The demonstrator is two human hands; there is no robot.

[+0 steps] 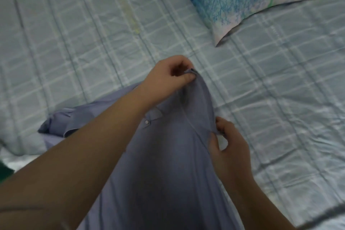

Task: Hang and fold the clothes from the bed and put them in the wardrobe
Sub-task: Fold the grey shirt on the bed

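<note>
The left grip [168,76] pinched the top fold of the lavender garment [168,164], which was held up over the bed [84,33] near its front edge. The right grip [228,142] pinched the garment's right edge lower down. A blue printed pillow [233,0] lay toward the bed's far right corner.

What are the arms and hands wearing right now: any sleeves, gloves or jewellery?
Nothing is worn that shows. The left hand and right hand have no gloves, and no rings can be made out, though the picture is blurred. The left forearm and right forearm are uncovered to the frame's edge: no sleeves, watch or bracelet.
</note>
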